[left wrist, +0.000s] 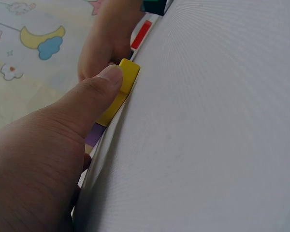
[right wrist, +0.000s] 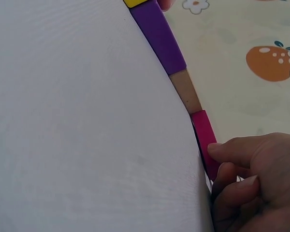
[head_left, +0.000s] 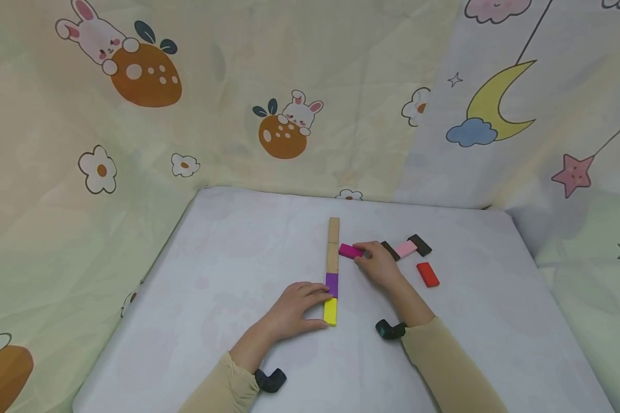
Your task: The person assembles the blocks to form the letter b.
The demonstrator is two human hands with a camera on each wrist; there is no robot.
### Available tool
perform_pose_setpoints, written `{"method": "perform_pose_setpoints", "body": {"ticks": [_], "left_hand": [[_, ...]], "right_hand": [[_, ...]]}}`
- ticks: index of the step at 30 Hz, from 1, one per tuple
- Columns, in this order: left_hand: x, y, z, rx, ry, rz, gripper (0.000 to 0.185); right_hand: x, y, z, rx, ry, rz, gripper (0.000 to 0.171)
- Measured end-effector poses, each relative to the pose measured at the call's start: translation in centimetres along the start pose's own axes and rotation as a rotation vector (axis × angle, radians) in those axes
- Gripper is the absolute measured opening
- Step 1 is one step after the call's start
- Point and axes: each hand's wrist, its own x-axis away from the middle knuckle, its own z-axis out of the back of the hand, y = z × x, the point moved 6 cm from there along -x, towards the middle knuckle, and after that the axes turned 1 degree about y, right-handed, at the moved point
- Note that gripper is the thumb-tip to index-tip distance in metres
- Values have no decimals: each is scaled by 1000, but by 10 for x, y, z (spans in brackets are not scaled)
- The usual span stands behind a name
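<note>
My left hand (head_left: 293,310) rests at the lower end of a straight row of blocks, its fingers fairly straight. Its thumb touches the yellow block (head_left: 330,312), while the other fingertips reach the purple block (head_left: 332,284). Beyond these, two plain wooden blocks (head_left: 333,257) continue the row. Just right of the row, my right hand (head_left: 382,265) pinches a magenta block (head_left: 349,251) between thumb and fingers. In the right wrist view the thumb lies on the magenta block (right wrist: 205,135), with the curled fingers partly hidden.
Right of my right hand lie a dark block (head_left: 390,250), a pink block (head_left: 406,249) and another dark block (head_left: 420,245). Nearer is a red block (head_left: 427,275). A white cloth covers the table (head_left: 227,246), with patterned fabric (head_left: 217,115) hanging behind it.
</note>
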Motion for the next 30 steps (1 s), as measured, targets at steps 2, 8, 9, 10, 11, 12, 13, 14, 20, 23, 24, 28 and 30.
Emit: {"method": "perform_pose_setpoints", "body": {"ticks": [2, 8, 9, 10, 11, 12, 13, 14, 20, 23, 24, 28, 30], "left_hand": [[0, 0, 0, 1, -5, 2, 60], [0, 0, -1, 5, -13, 9, 60], [0, 0, -1, 3, -16, 13, 60], [0, 0, -1, 4, -18, 14, 60], [0, 0, -2, 2, -22, 17, 60], [0, 0, -2, 3, -24, 18, 60], [0, 0, -2, 3, -28, 21, 60], [0, 0, -2, 4, -30, 26, 60], [0, -1, -2, 7, -25, 30, 60], [0, -1, -2, 2, -16, 20, 60], [0, 0, -2, 0, -14, 18, 60], [0, 0, -2, -4, -13, 15, 60], [0, 0, -3, -1, -20, 20, 60]], "right_hand": [[0, 0, 0, 0, -4, -4, 37], [-1, -1, 1, -13, -5, -10, 40], [0, -1, 2, -18, -3, -12, 41], [0, 0, 2, -26, -3, -15, 41], [0, 0, 2, -32, -4, -16, 41], [0, -1, 3, -35, -3, -18, 40], [1, -1, 3, -39, -2, -20, 40], [1, -1, 3, -37, -2, -19, 39], [1, -2, 2, -28, 1, -21, 36], [1, -3, 2, -30, 0, -33, 36], [1, -3, 2, -30, 0, -35, 36], [1, -3, 3, -45, 2, -30, 40], [3, -2, 4, -61, 13, -24, 42]]}}
